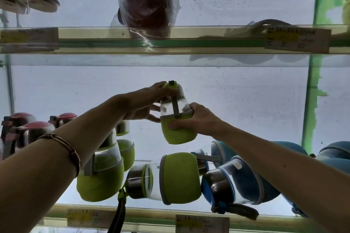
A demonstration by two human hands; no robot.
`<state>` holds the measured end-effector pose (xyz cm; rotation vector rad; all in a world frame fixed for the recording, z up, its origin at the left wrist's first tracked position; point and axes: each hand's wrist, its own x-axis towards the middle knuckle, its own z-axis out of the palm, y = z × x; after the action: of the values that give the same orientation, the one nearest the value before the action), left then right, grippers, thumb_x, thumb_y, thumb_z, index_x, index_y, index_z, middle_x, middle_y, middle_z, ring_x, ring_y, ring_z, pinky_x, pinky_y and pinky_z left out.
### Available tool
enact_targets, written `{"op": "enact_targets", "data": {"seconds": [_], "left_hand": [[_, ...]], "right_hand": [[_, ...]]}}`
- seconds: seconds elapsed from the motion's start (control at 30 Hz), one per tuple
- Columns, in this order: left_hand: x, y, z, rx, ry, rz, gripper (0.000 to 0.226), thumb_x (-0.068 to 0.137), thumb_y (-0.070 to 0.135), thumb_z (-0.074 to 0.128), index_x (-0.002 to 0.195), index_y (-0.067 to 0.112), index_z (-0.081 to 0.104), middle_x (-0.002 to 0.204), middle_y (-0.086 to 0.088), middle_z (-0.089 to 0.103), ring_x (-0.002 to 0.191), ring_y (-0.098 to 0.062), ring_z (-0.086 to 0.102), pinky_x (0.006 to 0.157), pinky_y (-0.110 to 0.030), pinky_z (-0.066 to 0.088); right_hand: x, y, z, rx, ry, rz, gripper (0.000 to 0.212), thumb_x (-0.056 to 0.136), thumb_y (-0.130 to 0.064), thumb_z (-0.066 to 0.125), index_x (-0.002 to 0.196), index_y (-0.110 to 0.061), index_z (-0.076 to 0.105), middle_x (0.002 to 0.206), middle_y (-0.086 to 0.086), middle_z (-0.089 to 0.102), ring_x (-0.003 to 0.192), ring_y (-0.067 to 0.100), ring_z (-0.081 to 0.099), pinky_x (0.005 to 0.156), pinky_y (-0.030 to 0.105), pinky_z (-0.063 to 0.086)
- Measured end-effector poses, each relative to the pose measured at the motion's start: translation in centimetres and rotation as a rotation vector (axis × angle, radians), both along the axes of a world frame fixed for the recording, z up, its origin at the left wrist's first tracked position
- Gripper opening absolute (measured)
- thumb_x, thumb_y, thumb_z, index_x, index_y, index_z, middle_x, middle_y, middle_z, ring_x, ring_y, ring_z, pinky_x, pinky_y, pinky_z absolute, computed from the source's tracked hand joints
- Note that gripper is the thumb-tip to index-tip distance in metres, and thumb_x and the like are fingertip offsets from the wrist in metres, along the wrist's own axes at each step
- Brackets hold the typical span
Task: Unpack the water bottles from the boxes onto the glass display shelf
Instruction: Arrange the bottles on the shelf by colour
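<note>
A small bottle with a clear body, green sleeve and green cap (177, 134) hangs in the air above the lower glass shelf (151, 212). My left hand (145, 102) grips its upper part near the cap, thumb over the top. My right hand (193, 119) wraps round the green sleeve from the right. Below it on the shelf a green bottle (170, 178) lies on its side, with upright green bottles (102, 176) to the left.
Blue-sleeved bottles (244, 179) lie at the right on the lower shelf, pink-lidded flasks (28, 128) stand at the left. The upper glass shelf (170, 43) holds a bagged dark red container (145, 2) and flat lids. Price labels are stuck on the shelf edges.
</note>
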<state>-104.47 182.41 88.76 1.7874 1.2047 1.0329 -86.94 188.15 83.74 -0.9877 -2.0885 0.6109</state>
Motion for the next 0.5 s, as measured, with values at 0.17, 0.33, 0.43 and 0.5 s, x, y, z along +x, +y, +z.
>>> {"op": "enact_targets", "data": {"seconds": [0.17,0.33,0.43,0.5], "left_hand": [[0.3,0.8,-0.2,0.184,0.056,0.176,0.064,0.075,0.03,0.073,0.129,0.028,0.04,0.114,-0.005,0.059,0.101,-0.023,0.062,0.074,-0.036,0.057],[0.1,0.9,-0.7,0.242,0.106,0.18,0.057,0.077,0.018,0.075,0.12,0.025,0.038,0.098,0.002,0.056,0.091,-0.015,0.061,0.071,-0.028,0.055],[0.1,0.9,-1.1,0.264,0.151,0.2,0.058,0.078,0.018,0.075,0.121,0.025,0.037,0.093,0.006,0.053,0.085,-0.01,0.058,0.062,-0.02,0.052],[-0.1,0.9,-1.5,0.259,0.156,0.205,0.058,0.078,0.018,0.075,0.121,0.025,0.037,0.093,0.007,0.053,0.082,-0.008,0.058,0.058,-0.016,0.05]], "right_hand": [[-0.5,-0.1,-0.1,0.067,-0.049,-0.063,0.08,0.065,-0.048,0.081,0.127,-0.017,0.041,0.117,-0.004,0.049,0.1,0.014,0.05,0.065,0.022,0.041],[-0.5,0.1,-0.5,0.085,-0.135,-0.003,0.09,0.066,-0.047,0.081,0.138,-0.017,0.035,0.133,0.0,0.047,0.115,0.018,0.048,0.086,0.03,0.047],[-0.3,0.5,-0.4,0.035,-0.204,0.039,0.081,0.071,-0.045,0.079,0.136,-0.015,0.04,0.129,0.001,0.053,0.115,0.02,0.052,0.091,0.032,0.048],[-0.4,0.7,-0.4,0.016,-0.239,0.045,0.078,0.07,-0.047,0.079,0.133,-0.016,0.045,0.125,0.0,0.056,0.114,0.02,0.054,0.092,0.034,0.05]]}}
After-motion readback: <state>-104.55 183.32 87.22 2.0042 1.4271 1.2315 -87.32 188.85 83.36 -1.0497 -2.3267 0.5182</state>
